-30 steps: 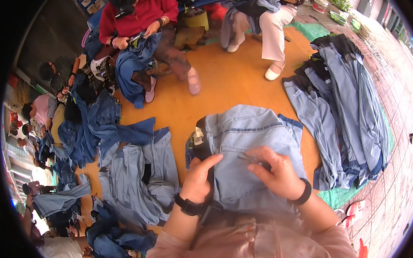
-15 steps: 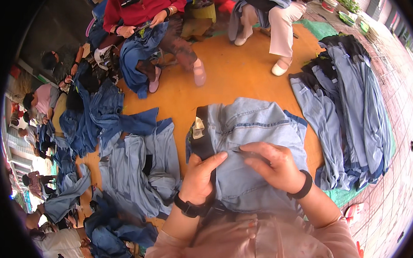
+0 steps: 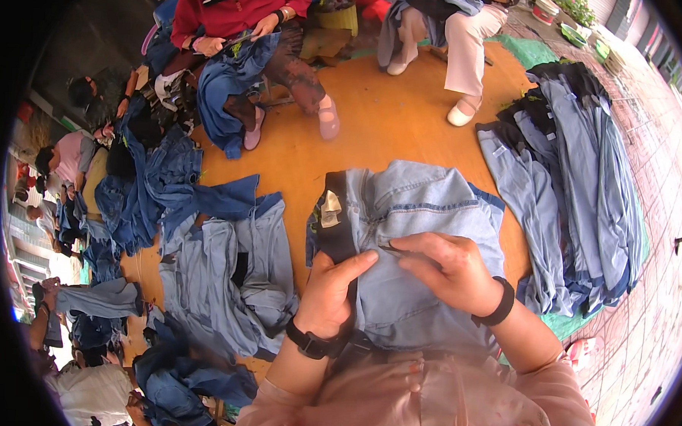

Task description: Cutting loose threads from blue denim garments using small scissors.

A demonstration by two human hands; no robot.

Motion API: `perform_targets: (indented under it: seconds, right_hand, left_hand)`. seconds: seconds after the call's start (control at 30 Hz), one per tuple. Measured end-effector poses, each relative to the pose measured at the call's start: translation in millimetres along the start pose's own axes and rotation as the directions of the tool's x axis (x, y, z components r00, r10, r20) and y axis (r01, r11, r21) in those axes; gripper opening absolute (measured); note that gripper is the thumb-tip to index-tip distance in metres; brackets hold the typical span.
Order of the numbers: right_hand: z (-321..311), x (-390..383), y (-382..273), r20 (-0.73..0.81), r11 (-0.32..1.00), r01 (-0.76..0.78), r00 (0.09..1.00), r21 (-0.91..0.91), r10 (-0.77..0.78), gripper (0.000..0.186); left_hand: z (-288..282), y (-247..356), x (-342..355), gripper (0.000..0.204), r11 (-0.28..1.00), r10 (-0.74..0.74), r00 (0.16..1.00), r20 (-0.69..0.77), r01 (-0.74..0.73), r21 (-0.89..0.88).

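The pale denim garment (image 3: 423,247) lies across the person's lap. The left hand (image 3: 330,289) pinches its dark waistband; the right hand (image 3: 449,271) grips a small tool against the fabric. Left of the garment lies a jeans heap (image 3: 224,276), right a stacked pile (image 3: 571,170), beyond sits a person in red (image 3: 243,11).

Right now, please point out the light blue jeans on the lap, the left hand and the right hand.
light blue jeans (image 3: 425,201): head view, on the bare upper panel.
left hand (image 3: 330,292): head view, on its back.
right hand (image 3: 452,271): head view, on its back.
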State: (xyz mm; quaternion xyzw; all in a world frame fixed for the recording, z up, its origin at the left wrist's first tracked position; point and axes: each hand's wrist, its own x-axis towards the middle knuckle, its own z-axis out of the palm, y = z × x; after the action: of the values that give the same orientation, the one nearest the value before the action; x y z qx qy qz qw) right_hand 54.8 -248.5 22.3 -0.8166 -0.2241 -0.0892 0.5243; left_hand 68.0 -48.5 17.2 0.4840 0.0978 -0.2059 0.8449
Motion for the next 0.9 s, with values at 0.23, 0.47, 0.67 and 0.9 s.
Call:
perform_targets:
  seconds: [0.23, 0.47, 0.67, 0.9]
  right_hand:
    - [-1, -3, -5, -0.065, 0.996, -0.089, 0.994, 0.032, 0.091, 0.027]
    - [-2, -2, -2, -0.062, 0.994, -0.111, 0.992, 0.006, 0.112, 0.029]
    - [4, 0, -5, -0.047, 0.994, -0.111, 0.993, -0.021, 0.11, 0.03]
    - [9, 0, -5, -0.086, 0.999, -0.031, 0.996, -0.036, 0.027, 0.028]
  left_hand:
    - [-2, 0, 0, 0.032, 1.0, -0.013, 1.0, 0.022, 0.013, -0.008]
    - [0, -4, 1, 0.033, 1.0, 0.008, 1.0, 0.012, -0.008, -0.001]
    - [5, -5, -2, 0.032, 0.998, 0.056, 0.998, -0.003, -0.056, 0.033]
    - [1, -10, -2, 0.03, 0.997, 0.073, 0.997, 0.001, -0.073, 0.037]
